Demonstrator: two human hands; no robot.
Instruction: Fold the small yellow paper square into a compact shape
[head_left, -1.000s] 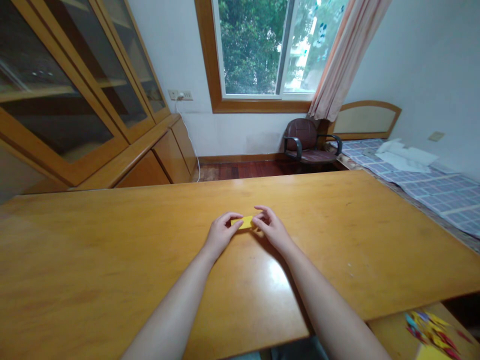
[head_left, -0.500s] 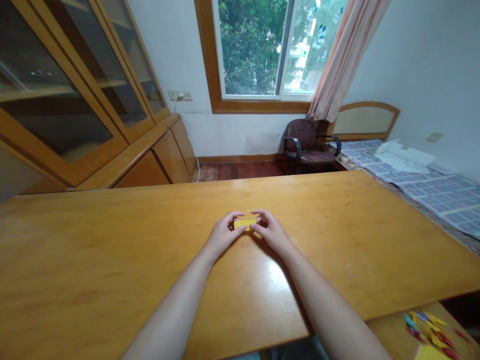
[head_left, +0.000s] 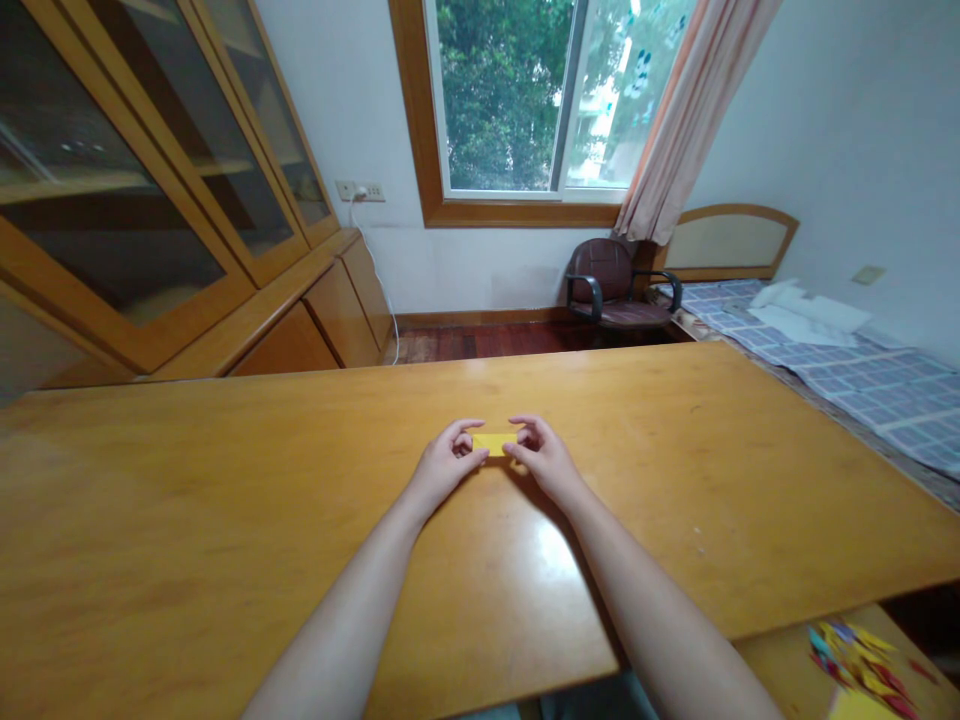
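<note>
Between my two hands is a small folded piece of yellow paper [head_left: 495, 444], a flat strip held just above the table. My left hand [head_left: 448, 460] pinches its left end, thumb on the near face and index finger arched above. My right hand [head_left: 546, 458] grips the right end the same way, thumb in front. Some of the fingers behind the paper are hidden.
The wooden table [head_left: 225, 500] spreads out under both arms. At the lower right, a lower surface carries a pile of colourful folded paper pieces [head_left: 862, 660] and a yellow sheet [head_left: 859, 705]. Beyond the table stand a chair [head_left: 607, 280] and a bed [head_left: 847, 370].
Both hands and the yellow paper have shifted slightly right and up. The thumbs have spread a little apart, showing more of the strip.
</note>
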